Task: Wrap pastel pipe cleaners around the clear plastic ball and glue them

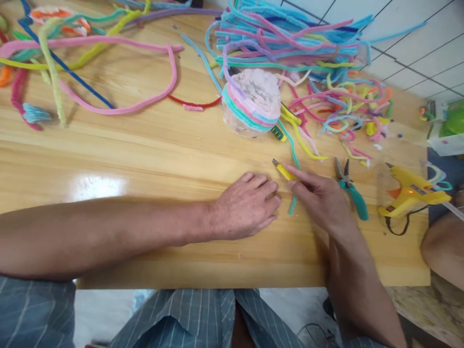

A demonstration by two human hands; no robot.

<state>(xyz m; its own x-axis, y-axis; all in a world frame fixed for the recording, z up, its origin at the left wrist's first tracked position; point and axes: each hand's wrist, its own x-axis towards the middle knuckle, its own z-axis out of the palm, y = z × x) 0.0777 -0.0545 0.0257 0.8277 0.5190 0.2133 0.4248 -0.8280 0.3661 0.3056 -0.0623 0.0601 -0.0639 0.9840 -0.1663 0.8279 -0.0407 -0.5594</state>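
Observation:
My right hand (pixel 322 198) is closed around a yellow utility knife (pixel 283 170), its blade end pointing up and left, low over the table. A teal pipe cleaner (pixel 292 145) passes beneath that hand and comes out below it. My left hand (pixel 248 205) rests on the table just left of the knife, palm down with fingers curled under. Whatever those fingers may hold is hidden. Beyond both hands stands a round, pale pink piece (pixel 259 89), banded with purple, pink and teal pipe cleaners.
Teal-handled pliers (pixel 351 188) and a yellow glue gun (pixel 409 191) with a lit orange light lie to the right. A large bundle of pipe cleaners (pixel 290 36) is at the back, with loose curled pieces (pixel 348 106) nearby. Long pink pipe cleaners (pixel 119 108) spread at left.

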